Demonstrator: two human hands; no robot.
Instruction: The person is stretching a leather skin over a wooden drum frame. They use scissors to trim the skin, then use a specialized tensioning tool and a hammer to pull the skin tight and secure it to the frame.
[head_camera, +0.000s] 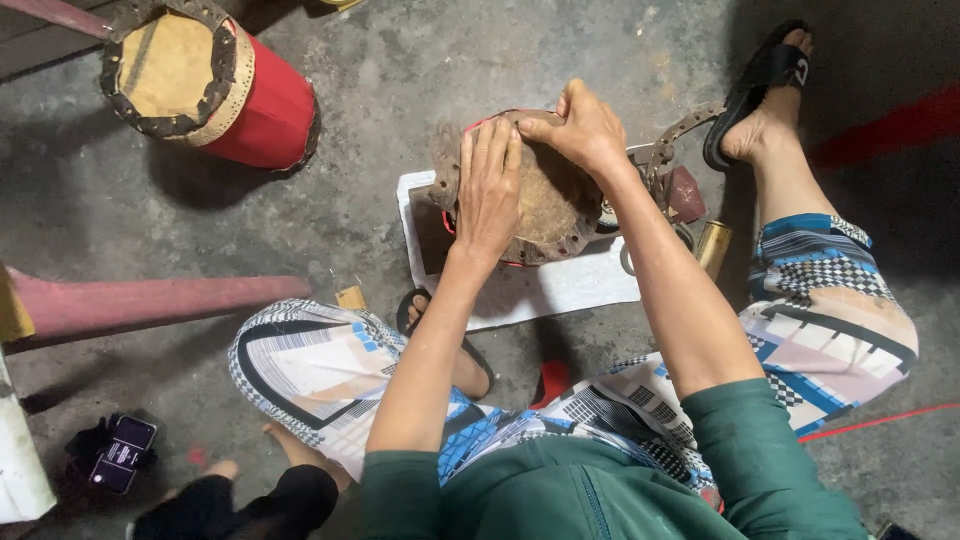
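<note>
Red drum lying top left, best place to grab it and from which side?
Grip the red drum around its red cylindrical body, probably from the right, where the smooth wall faces open floor. It lies tilted, with its skin head and studded leather rim turned up-left; that laced rim looks uneven and a pink pole crowds the top-left corner.

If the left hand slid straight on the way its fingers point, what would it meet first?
The left hand lies flat on the drum skin, pointing away from the person. It would probably meet the skin's far perforated rim first, then bare concrete floor.
</note>
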